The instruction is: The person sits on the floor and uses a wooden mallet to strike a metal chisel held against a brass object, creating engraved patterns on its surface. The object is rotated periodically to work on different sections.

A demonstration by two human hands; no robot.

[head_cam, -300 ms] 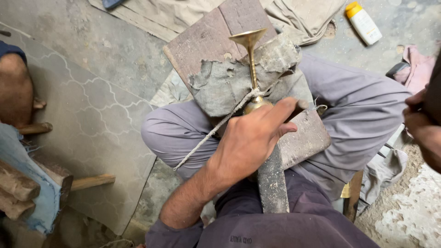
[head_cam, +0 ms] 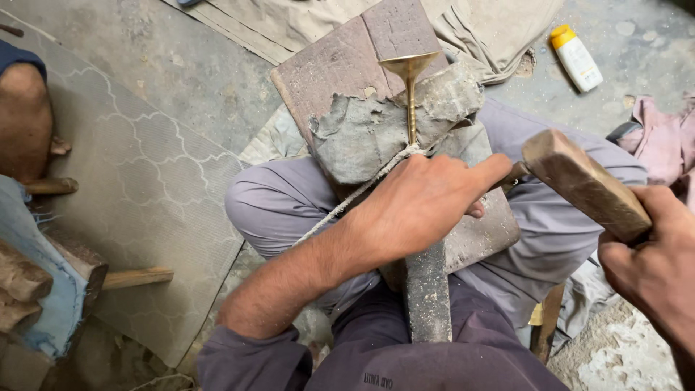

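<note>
Left hand (head_cam: 423,206) is clamped on the brass goblet (head_cam: 410,87), stem projecting beyond its fingers. Right hand (head_cam: 655,264) grips a raised wooden mallet (head_cam: 583,185) beside it. The goblet appears fully shaped; striking looks unfinished.

My left hand (head_cam: 427,203) lies over the wooden board (head_cam: 340,65) on my lap, blocking the near end of the brass stem (head_cam: 411,108). Ragged grey padding (head_cam: 362,134) crowds both sides of the stem, and a rope (head_cam: 355,195) crosses from the lower left. My right hand (head_cam: 651,268) grips a wooden mallet (head_cam: 583,185) just beside the left fingers, so the gap there is narrow. The stone floor (head_cam: 145,181) to the left is open until another person's arm (head_cam: 25,123) and a wooden handle (head_cam: 137,277). A yellow-capped bottle (head_cam: 575,58) and pink cloth (head_cam: 666,141) sit to the upper right.
</note>
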